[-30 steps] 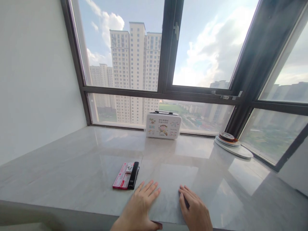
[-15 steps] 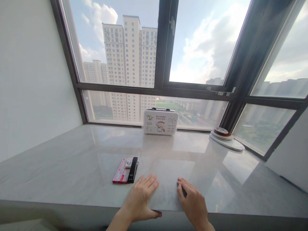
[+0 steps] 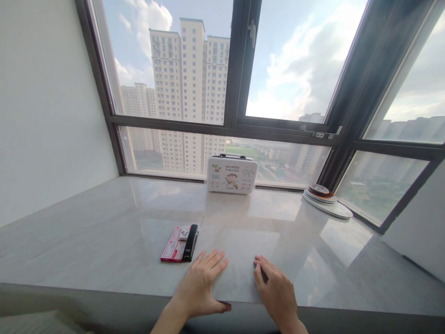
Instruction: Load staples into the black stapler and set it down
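My left hand lies on the pale marble sill with its fingers spread, the thumb at the front edge. Just beyond it and to the left is a black stapler, beside red and white boxes with a smaller box on top. Further right, my right hand rests on the sill with its fingers curled together. A dark gap shows between its thumb and fingers; whether anything is held there I cannot make out.
A white case with cartoon prints stands upright against the window. Several stacked round plates or mats lie in the right back corner. Dark window frames rise behind, with a white wall at the left.
The view has shifted very slightly. Both hands keep nearly the same pose and place on the sill, and the objects have not moved.
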Action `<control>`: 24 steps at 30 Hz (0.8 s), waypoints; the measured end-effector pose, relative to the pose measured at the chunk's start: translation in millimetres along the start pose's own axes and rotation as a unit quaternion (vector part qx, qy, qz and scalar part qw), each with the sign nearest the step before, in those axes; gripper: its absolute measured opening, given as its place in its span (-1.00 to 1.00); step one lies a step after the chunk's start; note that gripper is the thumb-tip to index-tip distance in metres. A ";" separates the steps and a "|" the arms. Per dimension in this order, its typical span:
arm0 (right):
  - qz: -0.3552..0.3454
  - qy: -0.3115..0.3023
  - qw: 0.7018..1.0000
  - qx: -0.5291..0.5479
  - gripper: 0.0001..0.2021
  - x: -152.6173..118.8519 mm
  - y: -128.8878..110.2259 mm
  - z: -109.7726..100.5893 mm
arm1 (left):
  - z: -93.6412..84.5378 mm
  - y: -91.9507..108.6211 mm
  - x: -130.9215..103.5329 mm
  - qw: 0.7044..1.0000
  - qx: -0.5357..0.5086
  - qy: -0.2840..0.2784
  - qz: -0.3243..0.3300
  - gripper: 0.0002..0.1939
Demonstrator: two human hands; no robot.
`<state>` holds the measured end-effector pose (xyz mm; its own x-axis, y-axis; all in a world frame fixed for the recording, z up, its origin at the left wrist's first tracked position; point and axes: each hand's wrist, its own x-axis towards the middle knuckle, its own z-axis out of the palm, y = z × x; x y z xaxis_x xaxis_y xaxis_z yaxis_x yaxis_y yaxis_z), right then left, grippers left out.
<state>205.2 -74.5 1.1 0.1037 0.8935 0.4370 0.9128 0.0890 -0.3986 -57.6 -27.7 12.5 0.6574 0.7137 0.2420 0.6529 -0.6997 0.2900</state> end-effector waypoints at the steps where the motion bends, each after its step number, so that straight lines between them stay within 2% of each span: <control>1: 0.001 0.000 1.000 0.000 -0.63 0.0 0.2 0.2 | -0.1 -0.3 0.2 1.000 -0.002 -0.001 0.000 0.15; 7: 0.003 0.004 1.000 -0.006 -0.63 0.1 1.0 0.2 | -1.8 -1.6 1.2 1.000 -0.010 -0.024 -0.006 0.18; 24: 0.009 -0.007 1.000 -0.025 -0.64 1.2 2.0 2.3 | -4.1 2.3 1.8 0.999 -0.010 -0.030 -0.025 0.18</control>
<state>206.3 -72.2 -1.1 0.1143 0.9011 0.4183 0.9293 0.0519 -0.3656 -56.5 -27.9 17.3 0.6461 0.7440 0.1705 0.6781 -0.6620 0.3193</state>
